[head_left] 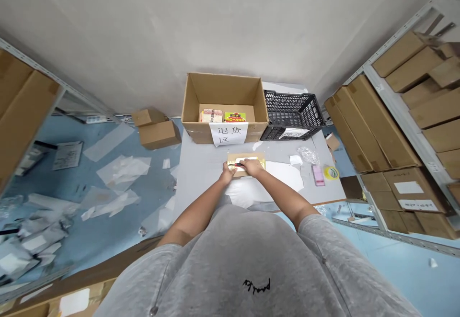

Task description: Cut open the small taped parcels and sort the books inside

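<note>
A small cardboard box (246, 155) with a white label and shiny tape lies on the grey table just in front of me. My left hand (226, 173) grips its left end. Over the top of the box, my right hand (252, 167) is closed round a small red and black cutter (239, 164), its tip pointing left. The fingers cover much of this cutter, and its blade is too small to make out. Beneath and beside the box spreads a white plastic mailer bag (283, 175).
Behind stand a large open carton (224, 84) holding two small packs and a black crate (293, 116). Yellow tape (331, 172), a pink packet (318, 175) and bubble wrap (308, 154) lie right. Cartons fill the right shelf (381, 130); wrappings (122, 173) litter the floor left.
</note>
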`<state>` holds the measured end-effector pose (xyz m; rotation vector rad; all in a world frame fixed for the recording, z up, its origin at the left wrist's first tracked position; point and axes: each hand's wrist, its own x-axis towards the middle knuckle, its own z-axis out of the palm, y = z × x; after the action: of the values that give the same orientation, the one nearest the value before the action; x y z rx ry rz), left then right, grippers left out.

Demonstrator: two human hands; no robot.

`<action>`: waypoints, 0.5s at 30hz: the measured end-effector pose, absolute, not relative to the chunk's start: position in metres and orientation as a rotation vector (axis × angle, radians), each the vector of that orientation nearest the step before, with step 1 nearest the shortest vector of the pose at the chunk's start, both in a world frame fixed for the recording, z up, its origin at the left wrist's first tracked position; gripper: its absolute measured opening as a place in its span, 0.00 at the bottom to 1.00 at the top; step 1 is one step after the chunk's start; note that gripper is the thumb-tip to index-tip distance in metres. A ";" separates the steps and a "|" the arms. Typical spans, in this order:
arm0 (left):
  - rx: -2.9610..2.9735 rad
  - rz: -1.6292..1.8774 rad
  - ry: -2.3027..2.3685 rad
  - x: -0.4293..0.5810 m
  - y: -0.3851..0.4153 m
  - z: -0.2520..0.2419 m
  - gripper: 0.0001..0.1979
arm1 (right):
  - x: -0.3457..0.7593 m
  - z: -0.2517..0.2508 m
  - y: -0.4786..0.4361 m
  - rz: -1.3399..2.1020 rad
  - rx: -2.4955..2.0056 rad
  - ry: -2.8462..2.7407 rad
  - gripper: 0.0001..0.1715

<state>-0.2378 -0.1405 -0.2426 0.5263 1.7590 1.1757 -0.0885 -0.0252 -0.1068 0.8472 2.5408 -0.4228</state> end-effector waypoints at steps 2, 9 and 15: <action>0.524 1.194 1.755 -0.237 -0.140 -0.243 0.39 | -0.087 -0.108 -0.025 -0.400 0.850 2.538 0.25; 0.495 1.245 1.710 -0.236 -0.141 -0.236 0.39 | -0.080 -0.107 -0.016 -0.337 0.807 2.529 0.22; 0.479 1.321 1.606 -0.236 -0.145 -0.229 0.42 | -0.075 -0.100 -0.009 -0.306 0.782 2.494 0.23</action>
<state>-0.2363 -0.1445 -0.2291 0.4791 1.6064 1.3213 -0.0754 -0.0094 -0.0997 0.7820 2.4945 -0.3055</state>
